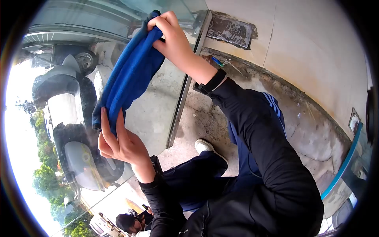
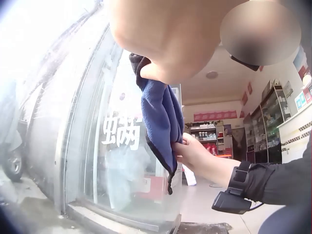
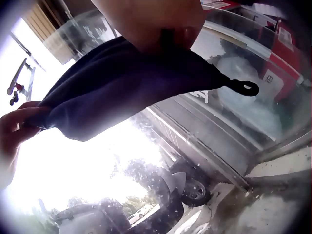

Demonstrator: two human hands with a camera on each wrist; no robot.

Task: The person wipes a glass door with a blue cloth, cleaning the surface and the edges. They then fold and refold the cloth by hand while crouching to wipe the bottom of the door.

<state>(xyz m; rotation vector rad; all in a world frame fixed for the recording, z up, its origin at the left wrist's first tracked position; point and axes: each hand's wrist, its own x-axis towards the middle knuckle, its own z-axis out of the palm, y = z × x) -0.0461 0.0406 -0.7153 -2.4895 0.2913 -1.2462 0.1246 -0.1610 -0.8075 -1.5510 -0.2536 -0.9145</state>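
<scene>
A blue cloth (image 1: 132, 71) with dark edging is stretched between both hands in front of a glass pane. At its lower end in the head view, my left hand (image 1: 123, 145) pinches it, two fingers lying over the fabric. My right hand (image 1: 173, 41) grips the upper end between thumb and fingers. The right wrist view has the cloth (image 3: 122, 83) dark against the light, with a small loop (image 3: 246, 88) sticking out past the right hand. Folds hang along the cloth (image 2: 163, 109) in the left wrist view.
The glass pane (image 1: 158, 114) has a metal edge (image 1: 183, 98). Scooters (image 1: 81, 158) stand beyond it. A shoe (image 1: 205, 147) is on the stained concrete floor. Another person (image 1: 128, 223) is at the bottom. Shop shelves (image 2: 265, 122) stand indoors.
</scene>
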